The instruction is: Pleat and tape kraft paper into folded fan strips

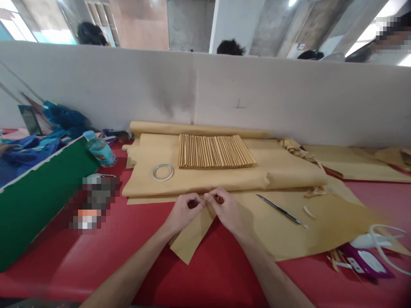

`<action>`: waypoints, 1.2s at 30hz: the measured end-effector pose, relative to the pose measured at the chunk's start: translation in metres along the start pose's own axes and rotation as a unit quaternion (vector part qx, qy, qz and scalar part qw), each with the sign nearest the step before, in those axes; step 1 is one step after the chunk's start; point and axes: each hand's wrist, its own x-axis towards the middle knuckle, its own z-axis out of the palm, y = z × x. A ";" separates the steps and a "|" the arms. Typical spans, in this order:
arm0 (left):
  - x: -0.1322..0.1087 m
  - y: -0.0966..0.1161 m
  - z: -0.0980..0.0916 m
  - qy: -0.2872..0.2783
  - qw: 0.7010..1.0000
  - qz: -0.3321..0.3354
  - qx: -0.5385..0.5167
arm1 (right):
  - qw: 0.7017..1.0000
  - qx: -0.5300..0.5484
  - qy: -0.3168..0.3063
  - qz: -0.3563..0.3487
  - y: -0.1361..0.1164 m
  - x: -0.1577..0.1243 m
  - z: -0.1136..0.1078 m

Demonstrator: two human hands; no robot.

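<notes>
Both hands meet at the front edge of the stacked brown paper. My left hand (188, 209) has its thumb and fingers pinched on the top end of a brown paper strip (192, 239), which slants down toward me over the red table. Close on its right, my right hand (226, 209) pinches the same end of the strip. Beyond them a row of thin rolled paper sticks (215, 152) lies on the large brown sheets (154, 149). A roll of narrow tape (162, 172) rests left of the sticks.
A black pen-like tool (282, 210) lies on brown paper at the right, near a purple-and-white device (366, 261) with a pale cable. A green panel (38, 196), a bottle (100, 149) and blue cloth (28, 147) are at the left. A pale partition (224, 94) stands behind.
</notes>
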 end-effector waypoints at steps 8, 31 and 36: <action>0.000 0.003 -0.003 -0.024 0.999 -0.025 0.001 | 0.999 -0.021 0.029 -0.002 0.001 0.002 0.001; -0.003 0.003 -0.011 -0.094 0.994 -0.056 0.011 | 0.970 -0.041 0.221 0.092 0.014 0.014 -0.042; -0.003 0.002 -0.018 -0.122 0.992 -0.043 0.010 | 0.968 -0.040 0.228 0.093 0.024 0.013 -0.041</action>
